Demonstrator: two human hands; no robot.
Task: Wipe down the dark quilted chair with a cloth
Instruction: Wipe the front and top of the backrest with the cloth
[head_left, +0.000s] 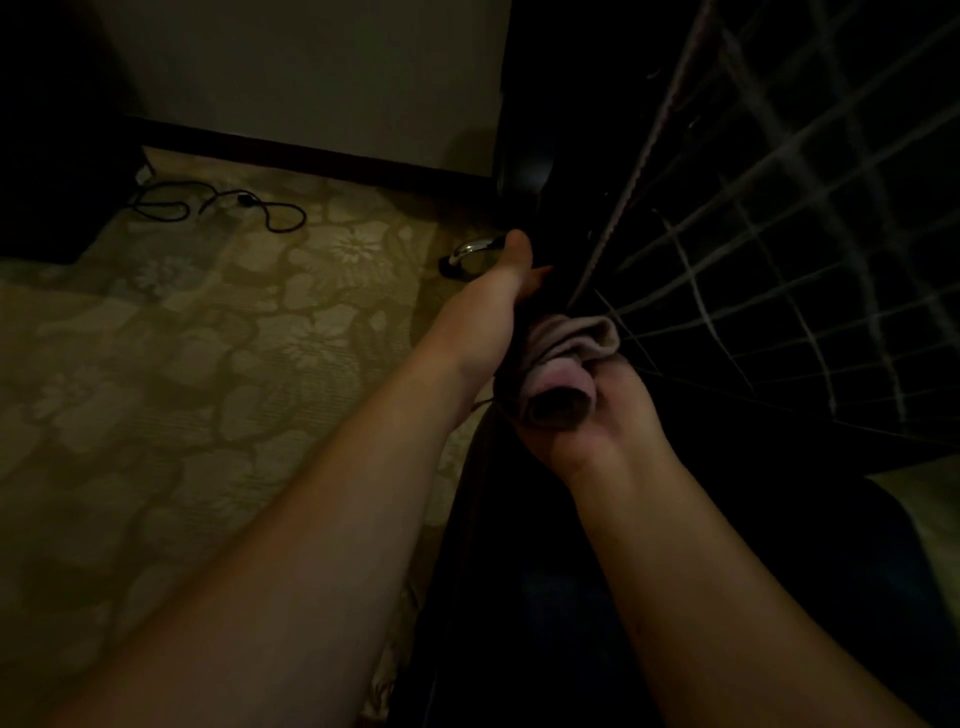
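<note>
The dark quilted chair (779, 182) fills the right side, its black surface crossed by pale stitched lines. My right hand (597, 421) grips a bunched pinkish-grey cloth (566, 358) and holds it against the chair's left edge. My left hand (498, 291) reaches forward along that same edge and grasps the dark side of the chair, thumb up; its fingers are hidden behind the edge. The room is dim.
A floral patterned carpet (208, 364) covers the floor on the left. A black cable (218, 205) lies coiled near the wall's dark skirting. A chrome chair leg with a dark caster (467, 254) stands just beyond my left hand. A dark object sits at far left.
</note>
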